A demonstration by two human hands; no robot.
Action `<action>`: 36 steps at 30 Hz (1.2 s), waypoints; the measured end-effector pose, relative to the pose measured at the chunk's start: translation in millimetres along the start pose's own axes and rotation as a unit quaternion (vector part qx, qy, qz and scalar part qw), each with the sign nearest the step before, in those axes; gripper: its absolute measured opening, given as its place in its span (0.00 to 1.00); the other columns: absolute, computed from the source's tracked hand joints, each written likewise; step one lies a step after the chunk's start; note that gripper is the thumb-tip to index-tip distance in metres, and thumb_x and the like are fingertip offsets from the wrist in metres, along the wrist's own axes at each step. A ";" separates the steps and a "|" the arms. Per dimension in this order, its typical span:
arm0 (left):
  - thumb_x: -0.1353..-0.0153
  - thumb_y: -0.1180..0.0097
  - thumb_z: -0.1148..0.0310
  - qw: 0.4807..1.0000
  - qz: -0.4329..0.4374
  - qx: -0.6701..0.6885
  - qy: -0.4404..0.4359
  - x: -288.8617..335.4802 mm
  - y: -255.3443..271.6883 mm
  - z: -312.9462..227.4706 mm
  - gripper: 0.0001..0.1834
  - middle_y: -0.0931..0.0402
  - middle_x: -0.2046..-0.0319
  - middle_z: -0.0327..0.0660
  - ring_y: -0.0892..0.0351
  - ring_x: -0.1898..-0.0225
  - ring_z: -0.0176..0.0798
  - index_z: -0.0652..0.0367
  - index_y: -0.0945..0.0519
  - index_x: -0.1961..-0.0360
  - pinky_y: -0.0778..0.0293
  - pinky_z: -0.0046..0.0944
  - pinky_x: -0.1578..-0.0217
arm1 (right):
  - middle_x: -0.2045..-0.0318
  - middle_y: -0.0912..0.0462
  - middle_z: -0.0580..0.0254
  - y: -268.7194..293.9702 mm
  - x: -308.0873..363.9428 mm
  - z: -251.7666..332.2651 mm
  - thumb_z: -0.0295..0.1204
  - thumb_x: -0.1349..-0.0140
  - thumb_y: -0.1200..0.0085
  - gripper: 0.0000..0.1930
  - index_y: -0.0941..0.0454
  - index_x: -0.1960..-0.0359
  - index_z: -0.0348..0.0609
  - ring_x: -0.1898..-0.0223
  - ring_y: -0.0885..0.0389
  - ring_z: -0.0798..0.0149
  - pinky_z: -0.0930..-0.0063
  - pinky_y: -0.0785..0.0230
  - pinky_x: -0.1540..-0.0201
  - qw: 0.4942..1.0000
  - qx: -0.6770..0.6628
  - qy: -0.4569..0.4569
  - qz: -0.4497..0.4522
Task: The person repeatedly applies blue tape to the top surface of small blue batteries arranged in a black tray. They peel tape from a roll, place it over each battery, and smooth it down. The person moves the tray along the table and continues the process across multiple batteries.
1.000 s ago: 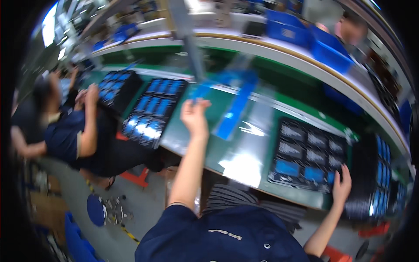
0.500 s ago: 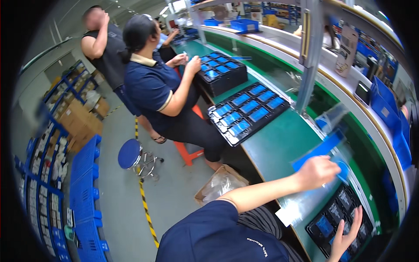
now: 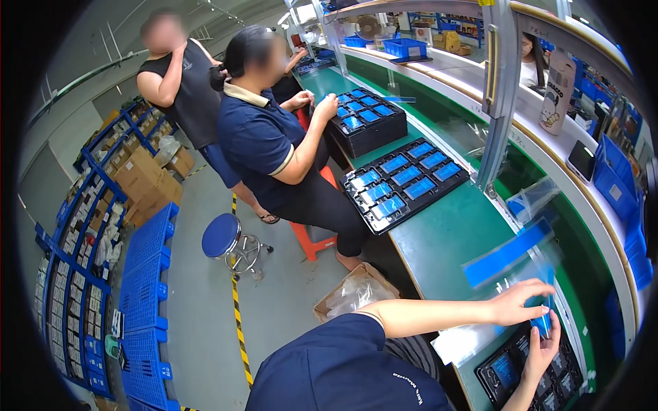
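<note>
At the lower right, my right hand (image 3: 541, 353) holds a small flat blue-faced piece (image 3: 543, 326) upright between thumb and fingers. Over its top edge curls my left hand (image 3: 517, 303), thumb and fingertips close together; whatever they pinch is too small to make out. Below both hands lies a black tray (image 3: 488, 378) with moulded pockets, partly covered by my right hand and forearm. One pocket shows a blue-faced piece (image 3: 506, 370); several others look dark. A blue strip in clear film (image 3: 507, 255) lies just beyond my left hand.
Clear plastic sheets (image 3: 456, 344) lie by the green bench's (image 3: 439, 250) near edge. Farther along are a filled black tray (image 3: 404, 185) and a tray stack (image 3: 370, 130), where a co-worker (image 3: 267, 137) works. A metal post (image 3: 495, 116), blue stool (image 3: 221, 235) and open carton (image 3: 356, 291) stand nearby.
My left hand has come down and right, from above the blue strip to my right hand. My right hand, spread over the tray before, now holds the blue-faced piece. The view has shifted slightly.
</note>
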State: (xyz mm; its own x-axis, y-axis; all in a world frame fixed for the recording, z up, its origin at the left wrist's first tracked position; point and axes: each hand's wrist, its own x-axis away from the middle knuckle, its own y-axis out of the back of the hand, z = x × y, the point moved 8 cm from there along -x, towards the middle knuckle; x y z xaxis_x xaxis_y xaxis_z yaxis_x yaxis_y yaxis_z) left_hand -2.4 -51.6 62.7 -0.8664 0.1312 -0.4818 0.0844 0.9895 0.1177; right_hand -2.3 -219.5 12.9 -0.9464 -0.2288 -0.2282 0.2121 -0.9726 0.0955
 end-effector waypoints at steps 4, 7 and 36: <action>0.44 0.40 0.57 0.998 0.010 -0.053 0.039 -14.2 -12.7 30.0 0.28 0.26 0.60 0.49 0.25 0.54 0.45 0.65 0.28 0.48 0.30 0.42 0.52 | 0.45 0.28 0.55 10.6 -2.3 1.6 0.22 0.38 0.49 0.23 0.35 0.40 0.33 0.48 0.27 0.65 0.73 0.36 0.45 0.997 0.071 0.016 -0.028; 0.44 0.39 0.55 0.988 0.125 -0.022 0.087 -29.1 -24.9 43.1 0.28 0.25 0.61 0.49 0.22 0.60 0.44 0.64 0.27 0.49 0.28 0.41 0.58 | 0.45 0.28 0.54 19.3 -2.2 10.4 0.26 0.34 0.52 0.21 0.35 0.41 0.33 0.47 0.27 0.64 0.72 0.36 0.44 0.984 0.165 0.050 -0.053; 0.56 0.30 0.68 0.944 0.182 -0.140 -0.238 -63.7 -14.4 0.7 0.12 0.20 0.70 0.44 0.21 0.68 0.46 0.63 0.21 0.75 0.24 0.40 0.68 | 0.52 0.24 0.56 22.0 -16.4 28.3 0.16 0.50 0.39 0.25 0.30 0.48 0.33 0.49 0.26 0.62 0.70 0.36 0.43 0.983 -0.161 -0.034 -0.081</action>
State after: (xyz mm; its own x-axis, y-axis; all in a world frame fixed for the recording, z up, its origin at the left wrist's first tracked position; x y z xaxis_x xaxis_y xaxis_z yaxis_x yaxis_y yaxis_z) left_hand 52.0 -74.2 91.0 -0.4802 0.5389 -0.6921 0.1427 0.8265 0.5445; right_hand 11.0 -235.9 46.1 -0.9860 -0.0762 -0.1482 0.1120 -0.9615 -0.2508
